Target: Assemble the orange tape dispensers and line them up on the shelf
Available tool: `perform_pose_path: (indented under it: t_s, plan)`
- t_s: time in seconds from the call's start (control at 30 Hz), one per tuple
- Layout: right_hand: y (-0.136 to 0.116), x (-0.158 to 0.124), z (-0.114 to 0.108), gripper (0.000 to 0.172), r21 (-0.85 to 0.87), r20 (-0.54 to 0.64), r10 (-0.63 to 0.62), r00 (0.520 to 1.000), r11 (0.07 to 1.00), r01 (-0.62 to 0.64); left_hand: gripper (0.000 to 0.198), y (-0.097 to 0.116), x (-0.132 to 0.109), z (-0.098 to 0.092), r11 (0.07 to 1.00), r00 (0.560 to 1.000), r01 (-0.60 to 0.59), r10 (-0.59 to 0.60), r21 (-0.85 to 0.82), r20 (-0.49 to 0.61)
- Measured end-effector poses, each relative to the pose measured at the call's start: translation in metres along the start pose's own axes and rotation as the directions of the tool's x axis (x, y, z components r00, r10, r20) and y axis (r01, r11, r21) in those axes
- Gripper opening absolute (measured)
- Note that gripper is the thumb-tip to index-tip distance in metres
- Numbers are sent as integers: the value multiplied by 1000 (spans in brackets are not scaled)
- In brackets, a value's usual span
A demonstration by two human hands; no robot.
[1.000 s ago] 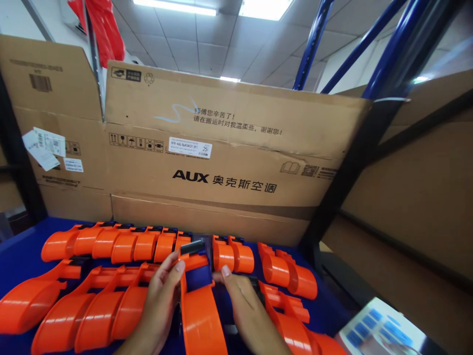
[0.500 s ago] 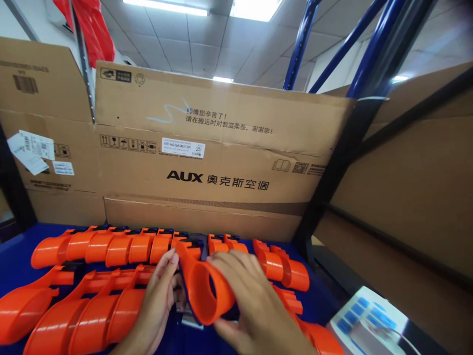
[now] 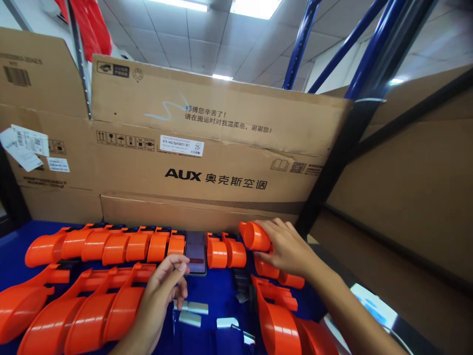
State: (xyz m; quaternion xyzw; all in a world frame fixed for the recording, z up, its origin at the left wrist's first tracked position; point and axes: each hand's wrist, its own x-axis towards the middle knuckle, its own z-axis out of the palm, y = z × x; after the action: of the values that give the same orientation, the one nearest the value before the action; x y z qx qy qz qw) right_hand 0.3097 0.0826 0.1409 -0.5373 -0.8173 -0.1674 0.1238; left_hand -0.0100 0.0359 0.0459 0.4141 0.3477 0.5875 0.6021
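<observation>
My right hand point(image 3: 290, 249) is closed on an orange plastic ring-shaped piece point(image 3: 254, 236) at the back right. It is over other orange pieces of the same kind, partly hidden below it. My left hand point(image 3: 164, 286) hangs over the blue surface point(image 3: 218, 281) with loosely bent fingers apart and nothing visible in them. Just left of it lies a row of larger orange ring pieces point(image 3: 123, 315) with long arms. Beyond its fingertips a dark flat phone-like device point(image 3: 195, 251) lies on the surface.
Several orange pieces point(image 3: 114, 246) line the back left. Two more point(image 3: 225, 252) lie right of the device, and larger ones point(image 3: 279, 320) near the front right. Small shiny metallic plates point(image 3: 194, 308) lie in front. Cardboard point(image 3: 207, 202) walls the back; a white device point(image 3: 373, 305) is at right.
My right hand has carried the orange ring piece from the front middle to the back right. My left hand has come away from the piece and stays near the middle.
</observation>
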Motion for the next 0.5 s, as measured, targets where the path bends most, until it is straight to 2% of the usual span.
perform_pose_path:
  t_s: [0.13,0.3,0.5]
  plan:
    - [0,-1,16,62,-1,13,20,1000,1000,-20,26,-1,0,-1,1000,1000,0,0,4,26]
    - [11,2,23,66,0,27,52,998,999,-52,24,0,0,0,1000,1000,-10,9,19,23]
    - [9,1,35,71,26,129,35,991,999,-39,23,0,-1,-1,999,998,-5,2,37,69]
